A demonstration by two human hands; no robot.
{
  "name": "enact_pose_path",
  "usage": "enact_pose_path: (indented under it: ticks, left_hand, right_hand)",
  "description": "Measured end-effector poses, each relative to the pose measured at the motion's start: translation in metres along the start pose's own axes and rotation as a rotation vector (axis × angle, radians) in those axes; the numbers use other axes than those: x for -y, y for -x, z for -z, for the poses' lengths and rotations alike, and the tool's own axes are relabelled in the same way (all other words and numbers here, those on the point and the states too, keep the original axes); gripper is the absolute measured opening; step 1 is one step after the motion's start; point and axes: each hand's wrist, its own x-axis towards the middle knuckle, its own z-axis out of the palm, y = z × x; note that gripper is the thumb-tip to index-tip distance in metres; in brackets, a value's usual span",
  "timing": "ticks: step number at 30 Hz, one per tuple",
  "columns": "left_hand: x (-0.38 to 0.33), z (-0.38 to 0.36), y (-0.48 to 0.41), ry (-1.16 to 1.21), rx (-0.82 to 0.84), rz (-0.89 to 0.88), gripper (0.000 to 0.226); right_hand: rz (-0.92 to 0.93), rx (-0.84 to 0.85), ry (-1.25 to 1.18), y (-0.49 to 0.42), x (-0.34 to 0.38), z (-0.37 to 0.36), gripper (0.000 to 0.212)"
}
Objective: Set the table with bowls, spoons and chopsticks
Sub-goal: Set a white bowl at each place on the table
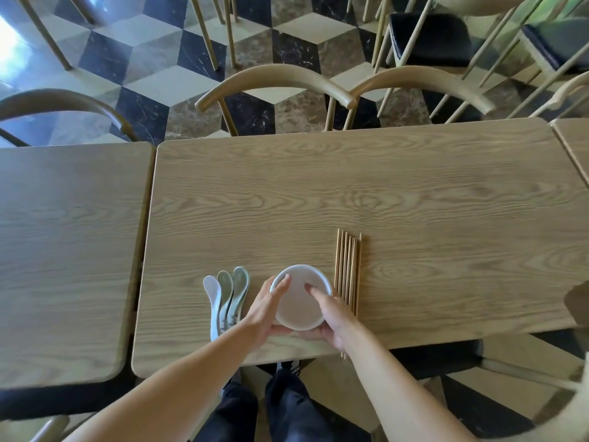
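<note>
A white bowl (299, 298) sits near the front edge of the middle wooden table (350, 193); it may be a stack, I cannot tell. My left hand (266, 311) wraps its left side and my right hand (334, 317) its right side, fingers over the rim. Three pale ceramic spoons (226, 298) lie side by side just left of the bowl. Several wooden chopsticks (348, 272) lie in a row just right of it, their near ends hidden under my right hand.
A second table (63, 250) adjoins on the left and another (573, 145) at the far right. Curved-back wooden chairs (274, 81) stand along the far side. A black-cushioned chair seat (446, 352) is under the near right edge.
</note>
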Motion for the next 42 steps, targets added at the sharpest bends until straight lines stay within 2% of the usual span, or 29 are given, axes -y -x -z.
enact_pose_path:
  ticks: [5, 10, 13, 15, 18, 19, 21, 22, 27, 35, 38, 42]
  left_hand:
    - [-0.001, 0.009, 0.017, -0.007, 0.009, -0.029, 0.067]
    - [-0.005, 0.034, 0.052, 0.109, -0.057, -0.095, 0.055]
    - [-0.004, 0.062, 0.081, 0.155, -0.095, -0.156, 0.039]
    - [0.000, 0.087, 0.097, 0.179, -0.129, -0.205, 0.046]
    - [0.009, 0.132, 0.125, 0.224, -0.181, -0.246, 0.071]
    - [0.013, 0.147, 0.139, 0.248, -0.191, -0.253, 0.067]
    - [0.025, 0.178, 0.168, 0.313, -0.215, -0.274, 0.047]
    - [0.034, 0.194, 0.182, 0.346, -0.234, -0.282, 0.045]
    - [0.092, 0.279, 0.241, 0.468, -0.334, -0.252, 0.069]
    - [0.182, 0.388, 0.330, 0.588, -0.521, -0.298, 0.069]
    - [0.215, 0.421, 0.354, 0.648, -0.558, -0.280, 0.090]
    - [0.242, 0.453, 0.376, 0.656, -0.611, -0.309, 0.078]
  right_hand:
    - [0.036, 0.012, 0.002, 0.022, 0.000, -0.011, 0.058]
    - [0.140, 0.092, 0.036, 0.055, 0.004, -0.048, 0.065]
    - [0.189, 0.113, 0.117, 0.074, 0.005, -0.083, 0.066]
    - [0.205, 0.123, 0.160, 0.083, 0.002, -0.111, 0.067]
    - [0.195, 0.149, 0.233, 0.098, -0.009, -0.160, 0.069]
    - [0.194, 0.155, 0.255, 0.103, -0.015, -0.178, 0.070]
    - [0.176, 0.181, 0.290, 0.115, -0.031, -0.215, 0.071]
    - [0.168, 0.196, 0.306, 0.123, -0.040, -0.234, 0.069]
    - [0.147, 0.294, 0.409, 0.150, -0.104, -0.321, 0.068]
    - [0.170, 0.481, 0.524, 0.179, -0.214, -0.439, 0.068]
    - [0.147, 0.544, 0.604, 0.190, -0.249, -0.473, 0.069]
    - [0.134, 0.600, 0.694, 0.198, -0.276, -0.509, 0.072]
